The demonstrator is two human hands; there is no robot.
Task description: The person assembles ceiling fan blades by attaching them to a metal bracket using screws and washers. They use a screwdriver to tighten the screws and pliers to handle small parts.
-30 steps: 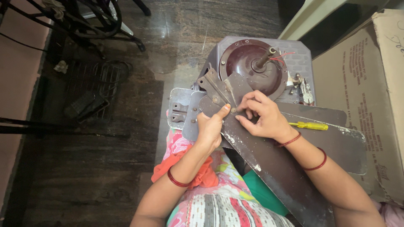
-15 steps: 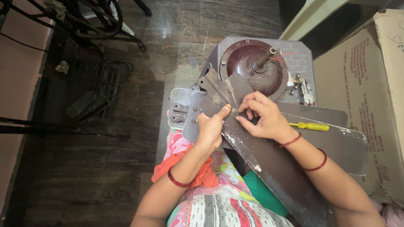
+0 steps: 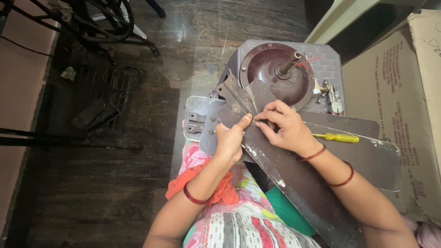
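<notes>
While the left hand [image 3: 231, 140] clamps the brown fan blade [image 3: 294, 183] and the right hand [image 3: 285, 128] pinches something unseen at its bracket [image 3: 236, 98], a slip could drop the long unsupported blade behind the grip.

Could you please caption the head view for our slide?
Both hands, left hand and right hand, grip a dusty brown metal fan blade beside a maroon fan motor.

- Left hand [image 3: 231, 138] grips a brown fan blade [image 3: 294, 183] lying across the person's lap.
- Right hand [image 3: 285, 126] pinches the blade's metal bracket [image 3: 235, 97].
- Fan motor [image 3: 278, 73] sits on a grey stool [image 3: 331, 69] beyond.
- Yellow screwdriver [image 3: 336, 137] rests on another blade [image 3: 367, 147].
</notes>
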